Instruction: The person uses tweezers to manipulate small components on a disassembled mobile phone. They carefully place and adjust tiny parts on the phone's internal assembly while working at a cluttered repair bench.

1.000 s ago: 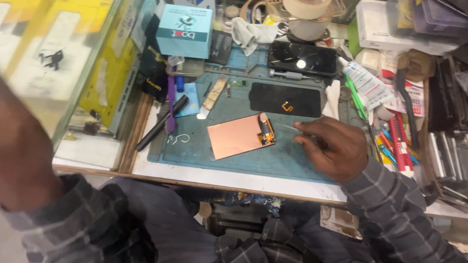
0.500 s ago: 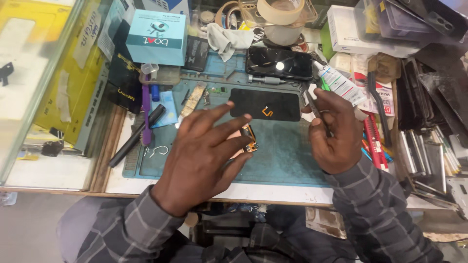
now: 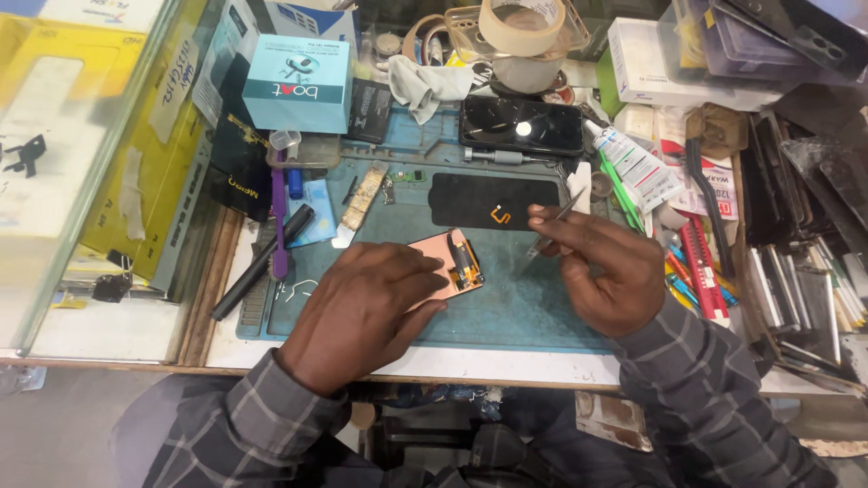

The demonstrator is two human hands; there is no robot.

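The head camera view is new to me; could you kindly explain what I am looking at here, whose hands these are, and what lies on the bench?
There is no machine here: a person wears a camera on the head, so you look down at their own two bare hands over a cluttered repair bench. The left hand lies flat on a copper-backed phone screen panel, which rests on a teal work mat. The right hand pinches metal tweezers, tips near the panel. Beyond them on the mat lies a black glass panel, and farther back a dark phone. Around them are a light blue box, a roll of tape, a white glue tube and a black pen.
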